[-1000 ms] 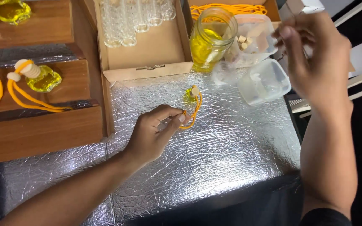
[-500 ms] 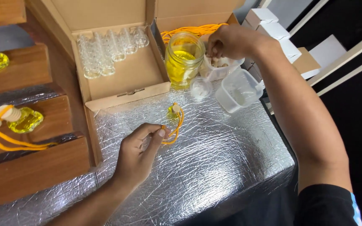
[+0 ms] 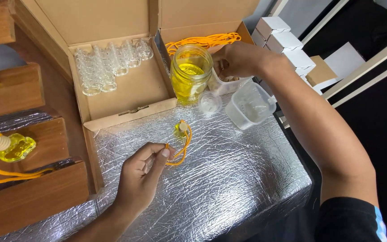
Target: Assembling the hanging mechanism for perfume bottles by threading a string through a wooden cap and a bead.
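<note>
My left hand (image 3: 143, 175) rests on the silver foil surface (image 3: 229, 179) and pinches the orange cord (image 3: 182, 150) of a small yellow-filled bottle (image 3: 181, 129) with a pale stopper that lies just beyond my fingers. My right hand (image 3: 238, 59) reaches into a clear plastic tub (image 3: 225, 84) behind a glass jar of yellow liquid (image 3: 190, 74); its fingertips are hidden inside the tub, so what they hold cannot be seen.
An open cardboard box (image 3: 126, 96) holds a row of empty small glass bottles (image 3: 108, 65). Orange cords (image 3: 202, 41) lie behind the jar. An empty clear cup (image 3: 251, 105) and a small lid (image 3: 210, 103) sit nearby. Wooden steps (image 3: 32, 148) at left carry finished yellow bottles (image 3: 16, 148). White boxes (image 3: 283, 40) stand at right.
My right hand has come down from mid-air into the tub behind the jar. My left hand has stayed on the cord, and the view has shifted left.
</note>
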